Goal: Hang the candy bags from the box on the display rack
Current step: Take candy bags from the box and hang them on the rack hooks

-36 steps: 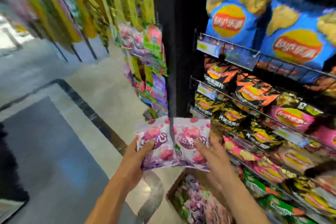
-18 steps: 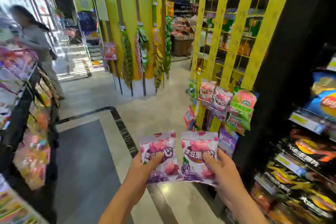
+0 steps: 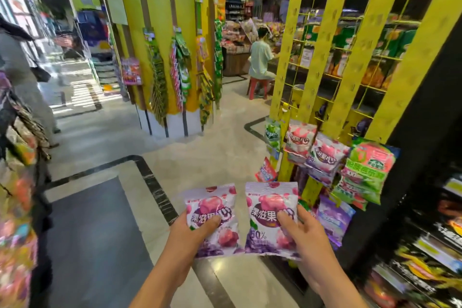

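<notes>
I hold two purple and pink candy bags side by side in front of me. My left hand (image 3: 192, 235) grips the left candy bag (image 3: 212, 205), thumb across its front. My right hand (image 3: 305, 237) grips the right candy bag (image 3: 271, 202) the same way. Just right of them stands the yellow display rack (image 3: 322, 77), with several candy bags (image 3: 325, 155) hanging low on its hooks, pink, purple and green ones (image 3: 367, 170). The box is out of view.
A black shelf post (image 3: 410, 157) and snack shelves (image 3: 425, 252) fill the right. A yellow pillar (image 3: 170, 40) with hanging packets stands ahead. A person (image 3: 258, 57) sits on a red stool behind; another person (image 3: 20, 77) walks at far left beside a shelf of goods (image 3: 17, 195).
My view has swung left and up, away from the chip shelves and the box, toward the aisle and yellow rack. Both hands keep the bags, now held slightly further apart.
</notes>
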